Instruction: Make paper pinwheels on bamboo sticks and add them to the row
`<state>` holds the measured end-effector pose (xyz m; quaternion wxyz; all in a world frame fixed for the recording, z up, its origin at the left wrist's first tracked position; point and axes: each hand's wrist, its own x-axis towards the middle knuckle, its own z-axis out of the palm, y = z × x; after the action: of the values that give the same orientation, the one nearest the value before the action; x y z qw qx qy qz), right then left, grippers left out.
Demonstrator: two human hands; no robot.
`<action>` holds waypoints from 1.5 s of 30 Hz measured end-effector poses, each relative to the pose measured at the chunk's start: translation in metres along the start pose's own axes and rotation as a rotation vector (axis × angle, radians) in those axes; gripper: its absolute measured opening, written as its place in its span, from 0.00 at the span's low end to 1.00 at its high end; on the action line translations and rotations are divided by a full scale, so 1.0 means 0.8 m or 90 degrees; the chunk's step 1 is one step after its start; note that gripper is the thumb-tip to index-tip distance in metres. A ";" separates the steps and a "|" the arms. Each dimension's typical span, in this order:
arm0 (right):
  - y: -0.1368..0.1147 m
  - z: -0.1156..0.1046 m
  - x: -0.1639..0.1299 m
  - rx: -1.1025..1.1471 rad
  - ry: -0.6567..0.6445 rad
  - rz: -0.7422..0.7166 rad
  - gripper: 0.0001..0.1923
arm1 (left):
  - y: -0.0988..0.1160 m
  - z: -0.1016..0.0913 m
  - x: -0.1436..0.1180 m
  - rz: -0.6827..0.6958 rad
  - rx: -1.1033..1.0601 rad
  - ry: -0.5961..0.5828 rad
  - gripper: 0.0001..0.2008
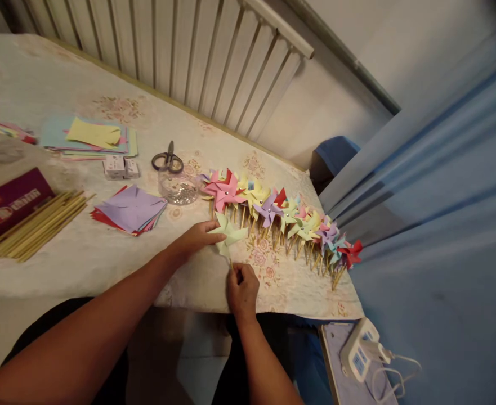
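Table point(83, 264) with a floral cloth, pushed against a white radiator point(214, 62); blue curtain on the right.

My left hand point(197, 237) pinches a blade of the pale green pinwheel point(231, 235), fingers closed on the paper. My right hand point(241, 287) is closed narrow on its wooden stick point(231, 263), just below the head. The pinwheel sits near the table's front edge, just in front of the row of finished pinwheels point(281, 216).

Handling, my read: very light, thin paper, creases easily, so hold by the stick, not the blades; only a light touch on the paper. The stick looks stiff but thin, and could roll in the fingers.

Around: jar of pins point(179, 188), scissors point(168, 162), stack of cut paper squares point(130, 211), bundle of sticks point(40, 225), more coloured sheets point(89, 138) further back.

Hard to tell: whether a pin is already through the centre of the green one, since my thumb and the folds cover it. Most of the stick is hidden by my right hand. Left edge of the table is cut off.
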<state>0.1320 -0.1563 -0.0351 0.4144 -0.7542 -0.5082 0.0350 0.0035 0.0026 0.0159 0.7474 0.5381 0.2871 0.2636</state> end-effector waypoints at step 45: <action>-0.002 0.006 0.000 -0.020 0.005 -0.012 0.08 | -0.002 0.001 0.007 0.071 0.079 0.085 0.14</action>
<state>0.1284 -0.1535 -0.0372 0.4048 -0.7559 -0.5141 0.0198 0.0082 0.0053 0.0137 0.6763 0.5795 0.3214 0.3217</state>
